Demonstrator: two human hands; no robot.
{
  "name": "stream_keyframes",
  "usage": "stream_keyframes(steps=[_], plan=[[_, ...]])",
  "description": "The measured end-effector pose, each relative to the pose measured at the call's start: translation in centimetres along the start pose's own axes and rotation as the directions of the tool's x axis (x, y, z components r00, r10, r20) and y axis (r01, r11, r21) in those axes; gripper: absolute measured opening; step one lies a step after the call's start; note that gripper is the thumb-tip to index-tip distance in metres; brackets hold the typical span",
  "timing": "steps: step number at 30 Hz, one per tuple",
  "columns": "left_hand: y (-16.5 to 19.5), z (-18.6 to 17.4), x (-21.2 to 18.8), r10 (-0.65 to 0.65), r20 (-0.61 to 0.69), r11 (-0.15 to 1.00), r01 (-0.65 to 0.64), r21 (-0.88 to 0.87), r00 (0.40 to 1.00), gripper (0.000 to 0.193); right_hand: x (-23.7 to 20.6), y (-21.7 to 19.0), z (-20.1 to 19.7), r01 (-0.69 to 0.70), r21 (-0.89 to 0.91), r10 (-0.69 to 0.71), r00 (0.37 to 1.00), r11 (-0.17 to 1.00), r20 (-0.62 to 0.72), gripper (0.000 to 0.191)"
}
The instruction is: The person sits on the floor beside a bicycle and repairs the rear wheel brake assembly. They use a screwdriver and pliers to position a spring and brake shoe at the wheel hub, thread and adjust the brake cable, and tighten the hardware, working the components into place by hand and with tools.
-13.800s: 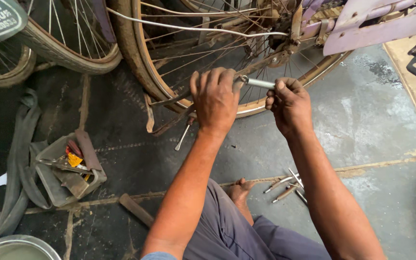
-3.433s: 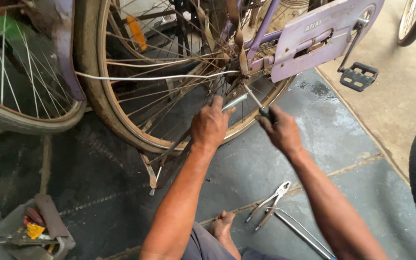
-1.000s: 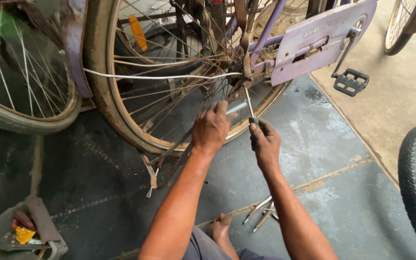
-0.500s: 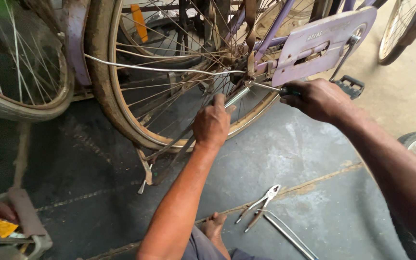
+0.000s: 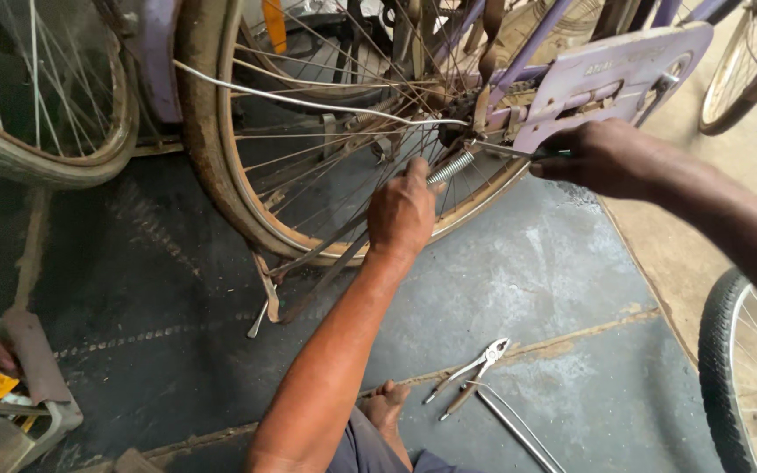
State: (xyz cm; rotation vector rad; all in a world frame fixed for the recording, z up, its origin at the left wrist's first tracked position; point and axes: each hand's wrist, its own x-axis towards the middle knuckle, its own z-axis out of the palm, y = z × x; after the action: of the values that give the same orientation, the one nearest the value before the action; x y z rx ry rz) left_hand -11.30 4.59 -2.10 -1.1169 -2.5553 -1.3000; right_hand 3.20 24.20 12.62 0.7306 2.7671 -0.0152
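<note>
A purple bicycle stands on its kickstand with its rusty rear wheel (image 5: pixel 221 175) in front of me. My left hand (image 5: pixel 403 215) grips the kickstand bar just below a coiled steel spring (image 5: pixel 450 165) near the axle. My right hand (image 5: pixel 596 158) holds a thin metal tool (image 5: pixel 505 151) whose tip reaches toward the spring's upper end by the hub. A purple chain guard (image 5: pixel 615 74) sits just above my right hand.
Pliers (image 5: pixel 470 377) and a thin metal rod (image 5: pixel 519 429) lie on the dark floor by my bare foot (image 5: pixel 387 407). A tray of small parts (image 5: pixel 10 394) sits at the lower left. Other bicycle wheels stand at left (image 5: pixel 37 105) and right (image 5: pixel 751 377).
My right hand has moved right and up from beside the left hand to the chain guard, pulling with the tool. My left hand stays at the spring. The view has shifted slightly.
</note>
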Motion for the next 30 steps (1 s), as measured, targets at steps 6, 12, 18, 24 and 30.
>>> stream_keyframes(steps=[6, 12, 18, 24, 30], plan=[[0.0, 0.0, -0.1, 0.001, -0.024, 1.000, -0.002, -0.017, 1.000, 0.030, 2.6, 0.6, -2.9, 0.120, -0.156, -0.122, 0.993, 0.980, 0.000, 0.045], [-0.6, 0.4, -0.1, 0.011, -0.028, 0.999, -0.012, -0.032, 1.000, 0.029, 2.5, -0.7, -5.6, -0.018, -0.043, 0.022, 0.994, 0.999, 0.110, 0.045], [-0.7, 0.1, 0.2, -0.007, 0.011, 0.999, 0.007, -0.037, 1.000, 0.037, -1.1, -4.5, -5.4, 0.008, -0.347, -0.001, 1.000, 0.938, 0.020, 0.038], [-0.6, -0.7, 0.3, -0.002, 0.083, 0.996, 0.010, -0.085, 0.997, 0.044, -4.0, -4.8, -3.4, 0.042, -0.796, -0.445, 0.847, 0.603, -0.292, 0.027], [-0.4, -0.7, 0.5, 0.011, 0.073, 0.996, -0.004, -0.091, 0.997, 0.049, -0.7, -4.5, -5.8, 0.193, -0.801, -0.377, 0.925, 0.566, -0.044, 0.017]])
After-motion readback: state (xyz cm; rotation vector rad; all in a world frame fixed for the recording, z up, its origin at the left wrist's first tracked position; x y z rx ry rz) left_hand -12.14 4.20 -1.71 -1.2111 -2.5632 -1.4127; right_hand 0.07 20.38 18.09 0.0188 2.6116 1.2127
